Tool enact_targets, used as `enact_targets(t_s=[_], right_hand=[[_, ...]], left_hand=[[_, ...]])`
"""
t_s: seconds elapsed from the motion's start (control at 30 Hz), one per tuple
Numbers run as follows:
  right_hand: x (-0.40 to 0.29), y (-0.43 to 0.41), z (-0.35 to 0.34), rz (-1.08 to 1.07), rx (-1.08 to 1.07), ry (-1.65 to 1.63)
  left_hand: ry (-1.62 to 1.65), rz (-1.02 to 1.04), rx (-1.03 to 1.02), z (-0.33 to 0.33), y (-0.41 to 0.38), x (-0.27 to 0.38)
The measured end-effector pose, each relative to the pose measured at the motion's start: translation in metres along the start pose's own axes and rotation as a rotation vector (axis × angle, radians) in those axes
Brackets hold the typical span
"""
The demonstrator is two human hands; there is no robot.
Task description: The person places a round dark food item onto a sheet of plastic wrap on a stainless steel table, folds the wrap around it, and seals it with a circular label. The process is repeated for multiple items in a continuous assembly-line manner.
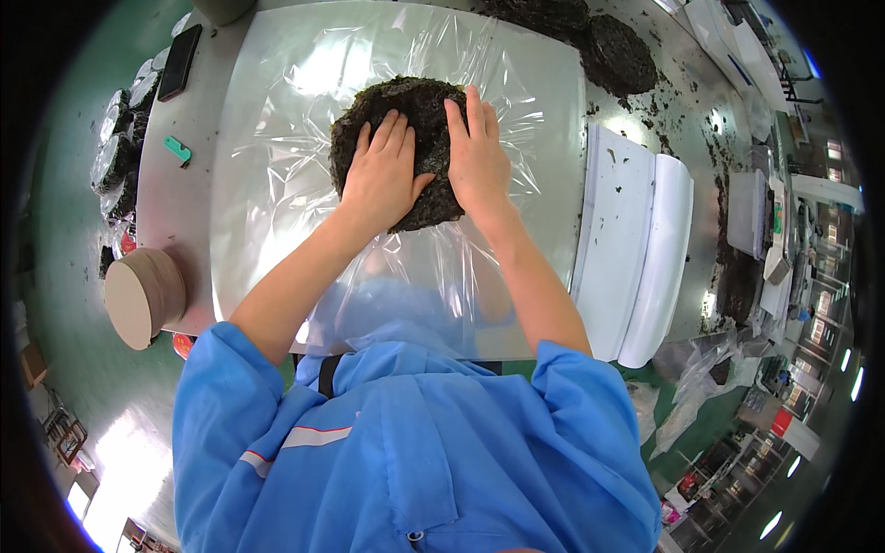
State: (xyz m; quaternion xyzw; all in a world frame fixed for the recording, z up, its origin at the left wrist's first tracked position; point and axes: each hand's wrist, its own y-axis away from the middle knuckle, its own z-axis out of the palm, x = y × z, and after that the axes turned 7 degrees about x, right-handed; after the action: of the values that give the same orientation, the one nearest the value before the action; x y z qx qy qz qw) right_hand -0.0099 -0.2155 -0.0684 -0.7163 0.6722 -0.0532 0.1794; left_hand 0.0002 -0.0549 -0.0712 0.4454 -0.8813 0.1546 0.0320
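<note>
A round, dark cake of dried seaweed [434, 200] lies on a stack of clear plastic film sheets [276, 180] in front of me. My left hand [384, 169] rests flat on the left half of its top, thumb stretched toward the middle. Along the right edge lies my right hand [480, 155], fingers pointing away from me and reaching the far right rim. Neither hand closes around the cake. The film under it is crinkled and shiny, and its near end reaches my blue jacket.
More seaweed cakes [619, 55] lie at the far right among loose crumbs. White sheets [619, 228], one edge rolled, lie right of the film. At left are a phone [180, 62], a green cutter [178, 148] and a stack of round card discs [142, 297]. Wrapped cakes [114, 162] stand beyond the table edge.
</note>
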Motion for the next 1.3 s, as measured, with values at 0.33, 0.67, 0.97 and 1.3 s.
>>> enact_targets(t_s=[0.33,0.67,0.97,1.3], right_hand=[[-0.005,-0.004,0.001,0.031,-0.025,0.009],[0.01,0.0,0.009,-0.005,0.146,-0.285],[0.036,-0.034,0.004,-0.106,-0.168,-0.611],[0.02,-0.026,0.019,-0.128,-0.112,-0.228]], left_hand=[[-0.237,0.016,-0.206,0.007,-0.003,0.001],[0.167,0.111,0.1,0.009,-0.009,0.002],[0.129,0.061,-0.251,0.01,-0.019,0.001],[0.149,0.076,-0.477,0.006,-0.026,0.0]])
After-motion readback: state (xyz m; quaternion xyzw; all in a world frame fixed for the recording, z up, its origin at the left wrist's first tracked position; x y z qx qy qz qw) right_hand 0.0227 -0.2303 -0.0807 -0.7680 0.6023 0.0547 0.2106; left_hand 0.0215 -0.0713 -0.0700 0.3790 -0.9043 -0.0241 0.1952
